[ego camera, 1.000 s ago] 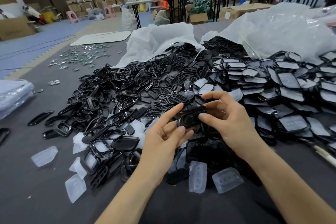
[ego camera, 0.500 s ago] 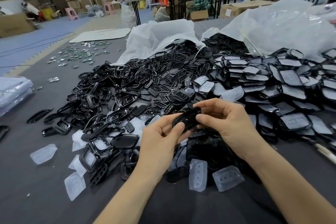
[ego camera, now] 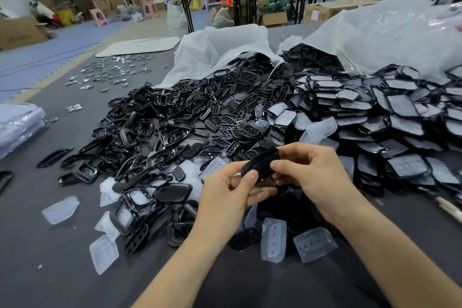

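**1 black shell being held over a massive parts pile**

1 black plastic shell (ego camera: 261, 164) is being held up just above the table, right in front of the heaps, btw both hands. It's being pinched by the left hand (ego camera: 225, 190), thumb on top and fingers curled underneath. Its other end is being clamped by the right hand (ego camera: 315, 175), thumb and fingertips closed on it. So 2 hands, 1 part, both gripping.

Around it, the grey table cloth (ego camera: 50, 270) is being buried in stuff:

- A heap of black frames (ego camera: 150, 127) is being spilled from a white bag (ego camera: 220, 50), left of and behind the hands. Way too many to count.
- A heap of film-covered black covers (ego camera: 387, 112) is being spilled from a 2nd bag (ego camera: 387, 32) on the right. Also uncountable. 2 bags total.
- More black pieces are lying under the hands, and the view of them is being partly blocked by the wrists.

Clear soft pads: a narrow clear pad (ego camera: 273, 242) and a wide clear pad (ego camera: 315, 244) are lying just beside each other btw the forearms. 2 more, a far-left pad (ego camera: 60, 209) and a near-left pad (ego camera: 103, 254), are sitting on bare cloth. Others are half buried in the pile, so no total.

Further off: small shiny metal bits (ego camera: 112, 72) are scattered at the far left, a stack of clear plastic sleeves (ego camera: 17, 122) is at the left edge, and a pale stick (ego camera: 450, 207) is at the right edge.
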Demonstrator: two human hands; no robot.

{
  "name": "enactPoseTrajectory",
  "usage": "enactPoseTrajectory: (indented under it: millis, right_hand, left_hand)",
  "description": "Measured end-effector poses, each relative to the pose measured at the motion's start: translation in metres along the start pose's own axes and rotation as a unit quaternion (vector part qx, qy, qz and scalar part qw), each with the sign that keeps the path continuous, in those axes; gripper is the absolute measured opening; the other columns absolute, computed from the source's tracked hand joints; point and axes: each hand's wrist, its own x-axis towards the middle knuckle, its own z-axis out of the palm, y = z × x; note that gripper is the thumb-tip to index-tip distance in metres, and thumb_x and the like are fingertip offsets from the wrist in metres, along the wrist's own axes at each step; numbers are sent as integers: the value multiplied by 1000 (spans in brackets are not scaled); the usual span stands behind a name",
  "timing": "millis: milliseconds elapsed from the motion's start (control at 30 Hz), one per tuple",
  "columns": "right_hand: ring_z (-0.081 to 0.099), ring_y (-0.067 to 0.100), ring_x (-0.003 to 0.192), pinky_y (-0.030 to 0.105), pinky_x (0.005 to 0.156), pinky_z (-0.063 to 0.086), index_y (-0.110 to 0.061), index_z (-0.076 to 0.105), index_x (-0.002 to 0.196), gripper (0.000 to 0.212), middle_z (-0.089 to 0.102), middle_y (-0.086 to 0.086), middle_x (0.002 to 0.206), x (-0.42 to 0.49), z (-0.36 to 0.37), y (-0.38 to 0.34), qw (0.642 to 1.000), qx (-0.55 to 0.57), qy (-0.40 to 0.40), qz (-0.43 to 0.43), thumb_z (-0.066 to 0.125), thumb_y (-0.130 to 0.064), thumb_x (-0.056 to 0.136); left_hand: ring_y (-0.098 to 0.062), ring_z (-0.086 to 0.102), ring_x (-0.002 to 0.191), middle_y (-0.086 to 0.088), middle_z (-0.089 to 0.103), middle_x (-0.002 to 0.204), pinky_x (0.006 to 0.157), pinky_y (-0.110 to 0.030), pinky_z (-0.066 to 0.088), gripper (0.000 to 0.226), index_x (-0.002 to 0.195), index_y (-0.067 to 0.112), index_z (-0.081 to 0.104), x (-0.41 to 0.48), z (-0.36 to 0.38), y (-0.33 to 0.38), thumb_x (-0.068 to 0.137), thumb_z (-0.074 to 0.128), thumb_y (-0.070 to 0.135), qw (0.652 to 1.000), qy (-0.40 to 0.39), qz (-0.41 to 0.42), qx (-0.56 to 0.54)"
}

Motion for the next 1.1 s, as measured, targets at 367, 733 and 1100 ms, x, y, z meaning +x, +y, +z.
enactPoseTrajectory:
  millis: [367, 733, 1100]
  right_hand:
    - [61, 8, 50, 16, 51, 48, -9, 63, 77, 14, 64, -1, 51, 0, 2, 2, 996, -88, 8, -22, 66, 3, 84]
    - [60, 11, 55, 19, 55, 49, -12, 68, 84, 9, 65, 0, 63, 1, -9, -6, 986, -129, -99, -26, 72, -5, 81]
    - [23, 20, 144, 39, 118, 14, -22, 56, 133, 54, 48, -4, 143, 28, -56, 12, 799, -579, 99, -133, 49, 4, 86]
  left_hand:
    - [-23, 73, 67, -13, 73, 72, 60, -19, 55, 21, 98, 4, 63, 1, -2, 1, 98, 44, -4, 999, -21, -21, 31]
    - [-28, 73, 86, -15, 75, 95, 68, -24, 57, 25, 114, 9, 64, 0, -4, 2, 99, 45, 3, 995, -79, -48, 46]
    - [-37, 70, 97, -27, 67, 111, 66, -37, 60, 29, 124, -2, 50, 5, -6, 8, 100, 35, 6, 957, -50, -163, -234]
